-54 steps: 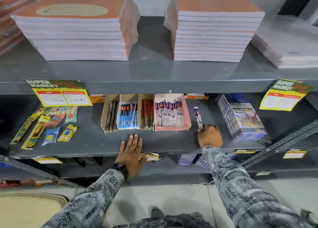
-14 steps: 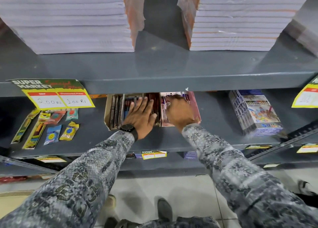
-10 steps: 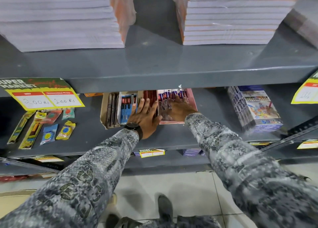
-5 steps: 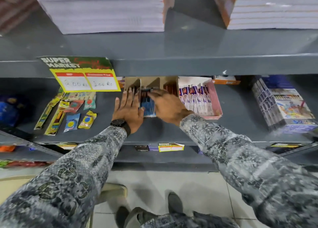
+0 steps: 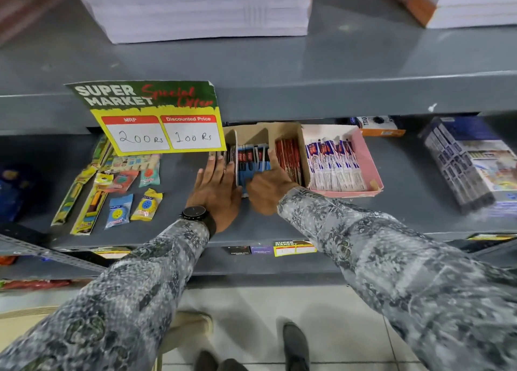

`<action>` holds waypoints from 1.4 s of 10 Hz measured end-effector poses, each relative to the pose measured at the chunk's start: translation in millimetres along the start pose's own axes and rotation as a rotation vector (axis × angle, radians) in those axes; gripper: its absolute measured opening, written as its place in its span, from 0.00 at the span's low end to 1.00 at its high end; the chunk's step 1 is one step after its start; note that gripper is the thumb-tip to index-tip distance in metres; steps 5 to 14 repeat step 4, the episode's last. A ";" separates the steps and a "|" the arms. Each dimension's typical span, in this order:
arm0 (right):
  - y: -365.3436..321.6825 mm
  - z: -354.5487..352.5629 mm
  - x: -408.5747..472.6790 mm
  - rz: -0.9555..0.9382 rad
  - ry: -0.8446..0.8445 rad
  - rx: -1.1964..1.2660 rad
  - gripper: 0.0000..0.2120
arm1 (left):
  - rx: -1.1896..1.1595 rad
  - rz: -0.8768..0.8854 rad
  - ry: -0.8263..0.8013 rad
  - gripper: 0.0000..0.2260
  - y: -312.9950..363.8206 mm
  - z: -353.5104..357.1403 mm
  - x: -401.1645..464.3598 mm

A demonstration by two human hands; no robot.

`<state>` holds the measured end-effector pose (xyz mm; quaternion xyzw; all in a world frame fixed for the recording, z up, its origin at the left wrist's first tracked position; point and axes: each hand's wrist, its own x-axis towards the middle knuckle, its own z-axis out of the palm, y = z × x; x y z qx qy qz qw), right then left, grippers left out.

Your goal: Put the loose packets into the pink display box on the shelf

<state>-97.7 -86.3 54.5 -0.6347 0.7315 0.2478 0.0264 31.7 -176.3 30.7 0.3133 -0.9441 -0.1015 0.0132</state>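
Pink display box (image 5: pixel 373 162) sits on the middle shelf (image 5: pixel 405 202), at about two o'clock from the hands, its left wall against the brown cardboard tray (image 5: pixel 303 144). White, blue and red packets (image 5: pixel 334 162) lie in it in an overlapping row; no loose packet shows on the shelf beside it, where one lay five seconds ago.

Both hands have left the pink box, which the right one was reaching into a second ago, and now work at the cardboard tray. Left hand (image 5: pixel 216 191), a black watch (image 5: pixel 194 213) on its wrist, lies flat with fingers spread and released over the tray's left compartment of dark pens. Right hand (image 5: pixel 265 187) rests on the blue-carded pens (image 5: pixel 251 161) in the middle compartment, one finger pointing to twelve o'clock along the red pens (image 5: pixel 288 158); whether it grips anything I cannot tell.

Shelving is grey painted metal. A yellow and green price sign (image 5: pixel 156 119) reading 200 Rs and 100 Rs hangs from the upper shelf edge at eleven o'clock. Small carded toys (image 5: pixel 117 191) lie at nine o'clock; a wrapped bundle of dark boxes (image 5: pixel 470 163) stands at three o'clock, blurred. Stacks of white paper goods (image 5: pixel 195 7) load the upper shelf. Floor below is pale tile, with the person's dark shoes (image 5: pixel 296 345) at six o'clock.
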 end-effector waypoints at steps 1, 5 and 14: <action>0.0 6.0 2.9 0.027 0.028 0.031 0.16 | 0.019 0.021 -0.023 0.29 -0.3 0.0 -2.8; 20.1 24.9 -57.7 0.132 0.462 0.322 0.28 | 0.002 -0.058 0.014 0.31 17.3 -15.9 -35.5; 20.1 24.9 -57.7 0.132 0.462 0.322 0.28 | 0.002 -0.058 0.014 0.31 17.3 -15.9 -35.5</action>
